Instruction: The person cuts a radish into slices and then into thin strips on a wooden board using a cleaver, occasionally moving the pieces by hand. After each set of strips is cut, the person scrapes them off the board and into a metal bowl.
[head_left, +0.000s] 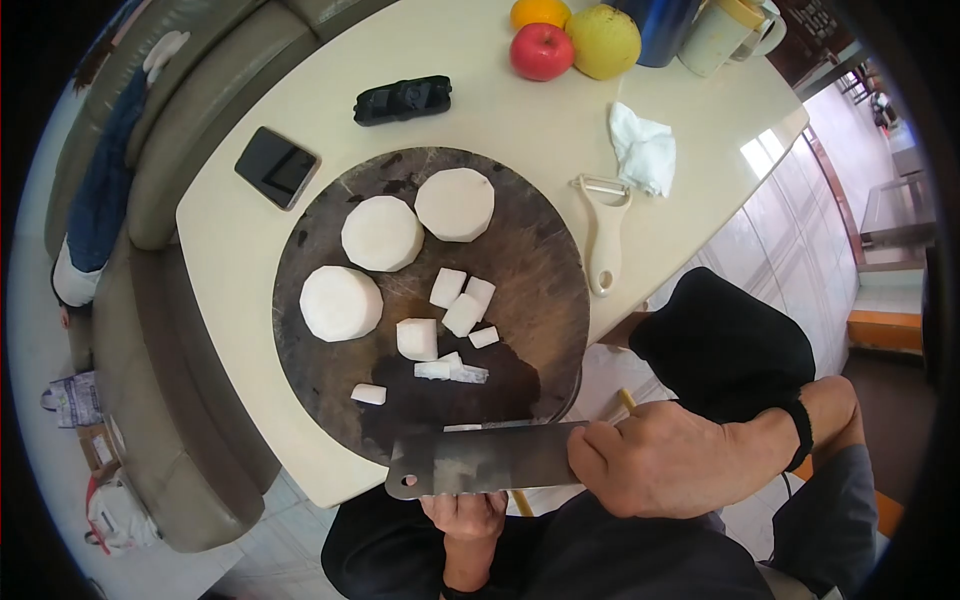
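My right hand is closed around the handle of a broad cleaver, its blade held over the near edge of the round dark cutting board. Below the blade my left hand shows in part, its fingers bent and their tips hidden behind the cleaver. A bit of white shows just above the blade's upper edge. On the board lie three thick white rounds, one of them at the left, a white chunk and several smaller white pieces.
Around the board are a phone, a black object, a peeler, a crumpled tissue, a red apple, a yellow-green fruit and a mug. Another person's leg rests on the sofa.
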